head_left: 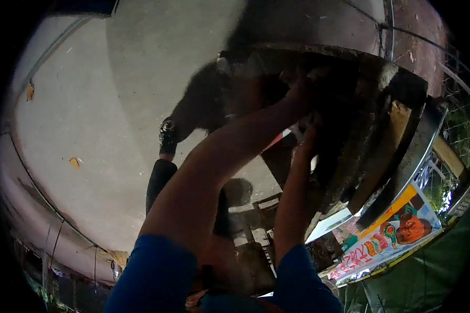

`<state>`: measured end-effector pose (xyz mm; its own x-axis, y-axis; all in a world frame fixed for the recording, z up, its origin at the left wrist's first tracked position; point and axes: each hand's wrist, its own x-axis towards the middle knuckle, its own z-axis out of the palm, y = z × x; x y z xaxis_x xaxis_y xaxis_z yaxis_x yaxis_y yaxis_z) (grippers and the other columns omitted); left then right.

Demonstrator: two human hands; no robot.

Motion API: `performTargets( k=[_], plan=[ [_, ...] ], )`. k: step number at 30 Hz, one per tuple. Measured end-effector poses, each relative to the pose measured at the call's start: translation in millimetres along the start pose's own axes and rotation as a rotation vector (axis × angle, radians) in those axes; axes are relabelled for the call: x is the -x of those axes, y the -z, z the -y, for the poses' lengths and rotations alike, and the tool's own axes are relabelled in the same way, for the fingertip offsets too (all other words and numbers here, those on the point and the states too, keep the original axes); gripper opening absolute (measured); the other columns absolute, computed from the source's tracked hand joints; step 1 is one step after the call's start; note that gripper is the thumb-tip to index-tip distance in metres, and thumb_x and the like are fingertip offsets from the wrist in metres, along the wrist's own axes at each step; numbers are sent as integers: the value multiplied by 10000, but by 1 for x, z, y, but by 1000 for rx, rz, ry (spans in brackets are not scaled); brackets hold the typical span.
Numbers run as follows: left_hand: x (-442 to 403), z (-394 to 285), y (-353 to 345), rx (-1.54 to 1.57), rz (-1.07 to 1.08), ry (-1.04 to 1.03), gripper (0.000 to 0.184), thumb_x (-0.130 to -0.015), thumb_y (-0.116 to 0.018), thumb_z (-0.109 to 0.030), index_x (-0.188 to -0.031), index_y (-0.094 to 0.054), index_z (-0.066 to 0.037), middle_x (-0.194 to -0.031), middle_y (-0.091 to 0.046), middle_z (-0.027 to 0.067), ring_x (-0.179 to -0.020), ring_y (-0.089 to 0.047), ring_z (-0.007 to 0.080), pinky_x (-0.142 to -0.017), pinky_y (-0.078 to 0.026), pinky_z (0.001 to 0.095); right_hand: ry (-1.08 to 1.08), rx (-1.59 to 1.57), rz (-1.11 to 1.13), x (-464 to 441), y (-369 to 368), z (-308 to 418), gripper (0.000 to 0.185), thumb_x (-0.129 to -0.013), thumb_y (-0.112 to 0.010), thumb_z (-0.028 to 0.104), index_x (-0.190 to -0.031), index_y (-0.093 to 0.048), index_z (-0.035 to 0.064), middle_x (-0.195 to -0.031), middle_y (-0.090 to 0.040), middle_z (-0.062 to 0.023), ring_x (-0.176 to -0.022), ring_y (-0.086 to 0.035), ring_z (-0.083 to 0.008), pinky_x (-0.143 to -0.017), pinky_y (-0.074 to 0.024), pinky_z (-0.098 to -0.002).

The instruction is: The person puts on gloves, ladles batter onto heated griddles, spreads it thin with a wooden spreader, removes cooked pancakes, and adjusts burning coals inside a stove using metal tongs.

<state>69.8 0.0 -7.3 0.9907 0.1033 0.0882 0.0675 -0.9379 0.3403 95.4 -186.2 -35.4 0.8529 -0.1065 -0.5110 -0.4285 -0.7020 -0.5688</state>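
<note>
We see both bare hands reaching into deep shadow, up and right of centre. Our left hand [299,86] is farther out, at the dark bulky object [344,112] with a curved upper edge; our right hand [307,128] is nearer us, just beside the left forearm, at the same object. The fingers are too dim for us to tell whether either hand grips it or merely touches it. The object fills the space around and right of the hands, and along its right side we make out a lighter brown wooden strip [396,128].

Our forearms come out of blue sleeves [151,274]. Left of the left forearm we see a dark shoe [167,133] and a dark trouser leg [159,182] on the pale floor [109,104], where two dry leaves [74,163] lie well apart. Farther right are a colourful printed banner [389,237], wire fencing [462,117] and green sheeting [428,279].
</note>
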Motion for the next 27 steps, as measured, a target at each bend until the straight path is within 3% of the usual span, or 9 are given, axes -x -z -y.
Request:
performTargets(
  k=[3,7,13,14,16,19,23,26,27],
  plan=[
    [11,-2,2,177,85,-87,248,-733,-593,-200,-947,-649,-88,-940,-617,125,-883,-592,292,-764,-489,400,282,123,-99,21,12,-21,309,-864,-535,294,-1077,-610,84,-1111,-590,-95,-949,-576,-224,-812,-475,-328],
    [59,6,36,505,220,-103,271,-757,-574,-215,-988,-648,-94,-899,-617,142,-841,-604,315,-745,-495,401,242,157,-292,98,35,-59,380,-851,-534,258,-1158,-544,35,-1191,-534,-142,-1024,-548,-271,-805,-486,-381],
    [129,36,105,871,217,370,266,-731,-627,-245,-969,-650,-127,-894,-618,125,-850,-602,320,-703,-498,377,478,925,-424,220,43,-3,435,-845,-568,338,-1154,-557,32,-1198,-534,-168,-1026,-540,-288,-812,-498,-402],
    [142,38,109,969,162,463,266,-725,-638,-246,-963,-650,-130,-899,-619,123,-861,-601,317,-710,-498,369,274,952,-315,240,44,7,434,-849,-561,353,-1158,-560,49,-1185,-542,-151,-1010,-545,-296,-807,-498,-408],
    [170,48,110,1157,45,647,265,-712,-661,-249,-951,-650,-135,-908,-619,117,-885,-597,310,-726,-496,354,320,738,-213,254,67,-59,434,-844,-565,377,-1165,-560,85,-1161,-552,-114,-983,-552,-297,-793,-492,-418],
    [255,58,59,431,-161,261,301,-722,-668,-180,-1014,-621,-122,-992,-604,104,-892,-589,318,-739,-493,372,332,312,49,283,99,-134,408,-842,-563,340,-1165,-539,92,-1139,-542,-93,-974,-548,-268,-790,-482,-401],
    [372,55,115,365,2,586,340,-708,-682,-152,-1022,-569,-86,-943,-585,126,-826,-580,326,-674,-484,382,-8,71,424,323,98,-113,371,-832,-538,271,-1119,-527,36,-1147,-517,-119,-997,-527,-242,-813,-470,-377],
    [441,42,161,349,55,790,348,-697,-695,-167,-1005,-553,-91,-826,-550,98,-765,-561,292,-613,-457,394,-62,-487,512,352,87,-62,339,-796,-532,190,-1072,-544,-7,-1111,-534,-142,-972,-537,-261,-830,-462,-375],
    [464,37,175,384,79,854,339,-696,-701,-170,-984,-545,-86,-800,-540,94,-738,-549,292,-597,-442,398,81,-222,509,357,82,-53,274,-765,-544,148,-985,-582,-12,-1091,-551,-141,-956,-548,-272,-817,-465,-373]
  ],
)
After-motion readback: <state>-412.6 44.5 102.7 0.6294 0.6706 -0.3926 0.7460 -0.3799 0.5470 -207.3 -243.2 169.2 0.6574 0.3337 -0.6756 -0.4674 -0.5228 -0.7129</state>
